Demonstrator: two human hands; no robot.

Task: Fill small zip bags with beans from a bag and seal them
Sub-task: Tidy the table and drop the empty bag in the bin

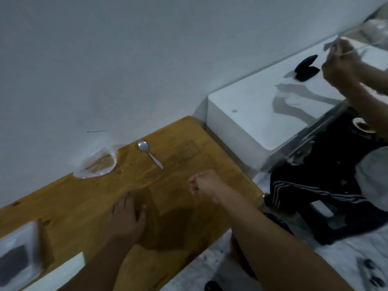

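While fingers [194, 182] curl, bag [97, 162] lies apart.

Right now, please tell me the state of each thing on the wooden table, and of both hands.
Left hand: flat on the table, palm down, holding nothing.
Right hand: fingers curled; whether it holds anything I cannot tell.
Spoon: lying on the table, untouched, bowl looks empty.
Clear plastic bag: lying flat by the wall, contents unclear.
Wooden table: bare between the hands.
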